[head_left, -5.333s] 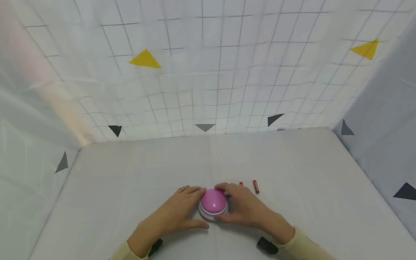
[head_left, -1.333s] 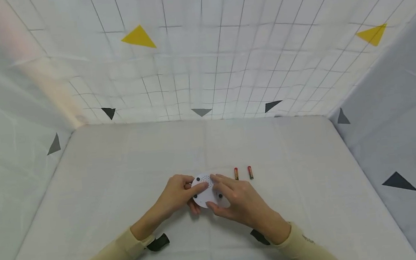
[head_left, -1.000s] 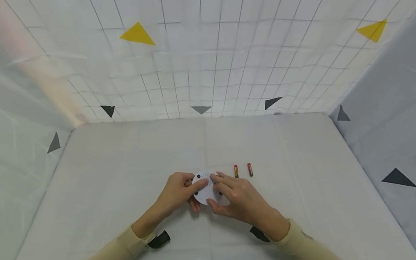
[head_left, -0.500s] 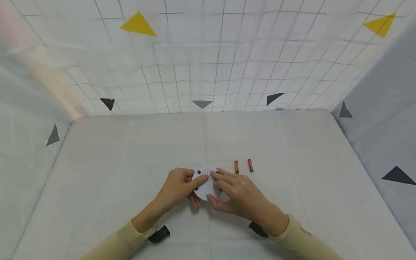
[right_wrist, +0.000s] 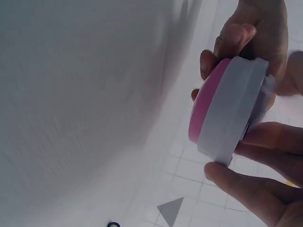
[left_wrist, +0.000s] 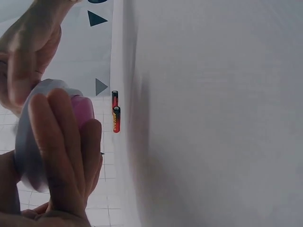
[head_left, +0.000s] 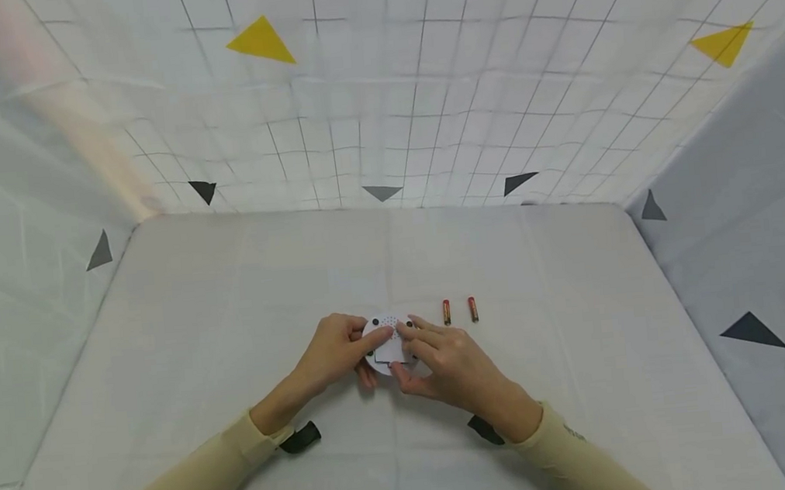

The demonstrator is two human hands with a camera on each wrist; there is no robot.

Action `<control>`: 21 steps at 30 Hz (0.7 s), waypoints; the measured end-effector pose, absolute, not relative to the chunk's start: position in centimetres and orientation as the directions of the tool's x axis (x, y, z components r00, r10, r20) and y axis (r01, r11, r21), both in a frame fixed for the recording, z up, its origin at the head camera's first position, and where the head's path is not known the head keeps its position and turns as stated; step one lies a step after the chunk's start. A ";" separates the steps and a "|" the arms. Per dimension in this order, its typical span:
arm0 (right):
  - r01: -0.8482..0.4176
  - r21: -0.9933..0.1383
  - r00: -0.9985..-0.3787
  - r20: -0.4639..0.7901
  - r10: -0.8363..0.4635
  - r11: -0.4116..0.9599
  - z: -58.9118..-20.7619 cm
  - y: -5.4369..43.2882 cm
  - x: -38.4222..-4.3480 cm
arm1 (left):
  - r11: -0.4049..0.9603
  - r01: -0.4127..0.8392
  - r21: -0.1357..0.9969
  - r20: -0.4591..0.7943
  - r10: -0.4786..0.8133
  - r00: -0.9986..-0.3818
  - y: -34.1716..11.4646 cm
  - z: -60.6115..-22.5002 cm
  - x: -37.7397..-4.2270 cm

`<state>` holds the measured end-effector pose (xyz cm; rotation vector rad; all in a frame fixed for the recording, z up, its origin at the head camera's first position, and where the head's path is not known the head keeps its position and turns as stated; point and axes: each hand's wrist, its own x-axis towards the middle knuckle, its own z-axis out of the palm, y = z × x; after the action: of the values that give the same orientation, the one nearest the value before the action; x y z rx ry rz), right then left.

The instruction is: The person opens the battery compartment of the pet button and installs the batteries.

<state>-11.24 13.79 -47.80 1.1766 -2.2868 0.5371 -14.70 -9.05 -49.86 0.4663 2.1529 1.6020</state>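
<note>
A round push-button device [head_left: 373, 366] is held upside down above the table, its white underside up, with small black feet and a patch of speaker holes. Its pink dome [right_wrist: 208, 101] faces down in the right wrist view. My left hand [head_left: 332, 354] grips the left side, thumb across the underside and fingers beneath. On the underside, a battery cover [head_left: 386, 352] sits out of line, with dark gaps along its edges. My right hand [head_left: 455, 364] pinches the cover, thumb at its near edge and fingertips by the holes. Its right part is hidden by those fingers.
Two red AAA-size batteries, a left one [head_left: 447, 312] and a right one [head_left: 473, 309], lie beyond the right hand on the white-covered table [head_left: 282, 270]. A gridded white curtain [head_left: 380, 106] stands behind the far edge. Black wrist mounts [head_left: 300, 438] hang under both sleeves.
The device stood pink dome up between both hands earlier; it is now turned over and held. Since half a second ago, dark gaps have appeared around the battery cover, which has shifted.
</note>
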 end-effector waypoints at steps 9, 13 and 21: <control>-0.829 -0.165 -0.515 0.596 -0.616 0.534 -47.2 14.1 -11.4 | 0.284 -0.018 0.959 -0.161 0.488 -0.858 -9.0 -49.6 -14.7; -0.819 -0.178 -0.536 0.577 -0.617 0.545 -47.2 14.1 -11.2 | 0.283 -0.042 0.958 -0.178 0.476 -0.861 -9.0 -49.5 -14.7; -0.795 -0.228 -0.572 0.590 -0.570 0.562 -47.4 14.2 -11.3 | 0.251 -0.066 0.966 -0.182 0.476 -0.860 -9.1 -49.5 -14.8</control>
<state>-11.30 14.18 -47.39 1.1001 -2.3437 0.6671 -14.83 -9.08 -49.46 0.3730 2.0875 1.6450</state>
